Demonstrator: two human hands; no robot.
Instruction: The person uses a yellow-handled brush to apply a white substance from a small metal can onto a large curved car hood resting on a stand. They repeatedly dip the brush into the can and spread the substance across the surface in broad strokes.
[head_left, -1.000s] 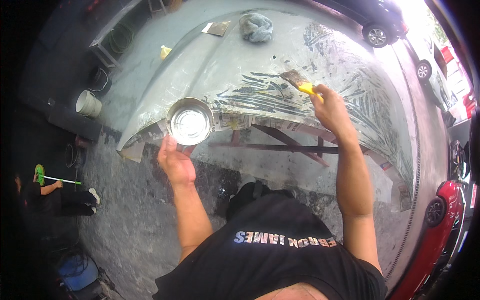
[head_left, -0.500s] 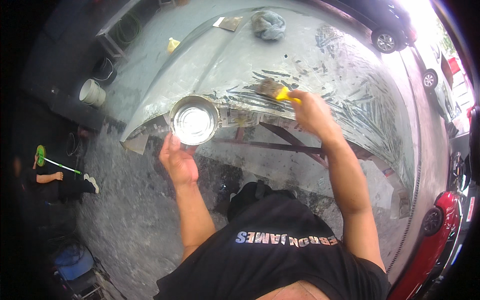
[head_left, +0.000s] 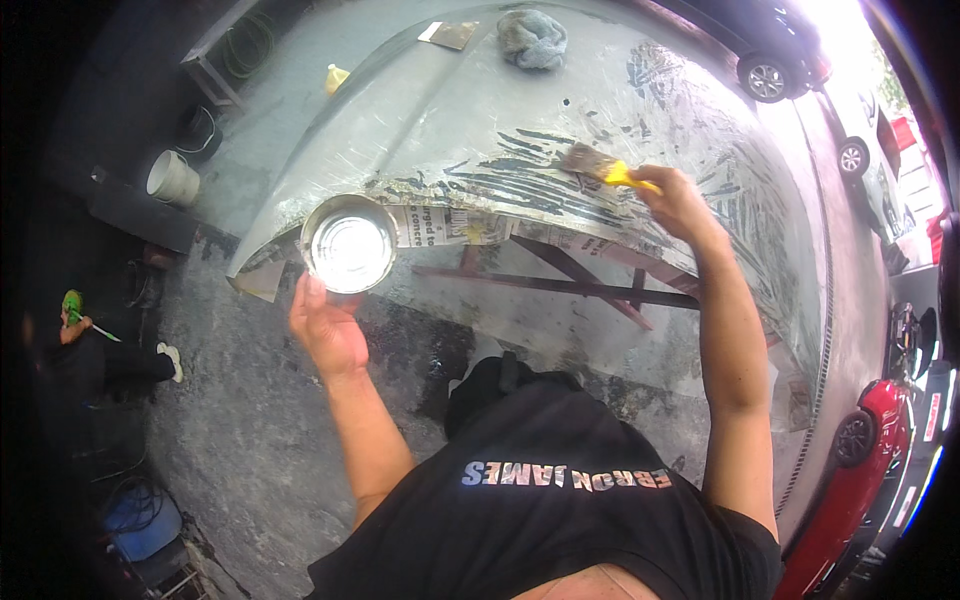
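My right hand [head_left: 685,203] is closed around the yellow handle of a paintbrush [head_left: 603,168]. Its dark bristles lie against a large grey car hood [head_left: 470,110], among dark streaks along the near edge and right side. In my left hand [head_left: 328,325] is a round metal can [head_left: 350,243], gripped from below and tilted so its shiny inside shows. The can is beside the hood's near left edge. What is in it cannot be made out through the glare. A grey-blue wad of cloth [head_left: 532,40] and a small sheet of sandpaper [head_left: 449,35] rest on the hood's far part.
Newspaper [head_left: 425,227] lines the hood's near edge, above a dark red stand [head_left: 560,285]. White bucket [head_left: 173,178] and blue container [head_left: 143,520] stand at left, where another person [head_left: 125,350] holds a green-headed pole. A red car [head_left: 850,480] is parked at right.
My right hand has carried the paintbrush rightward along the hood, and more dark streaks show left of it. The can in my left hand has shifted slightly left as the view moved.
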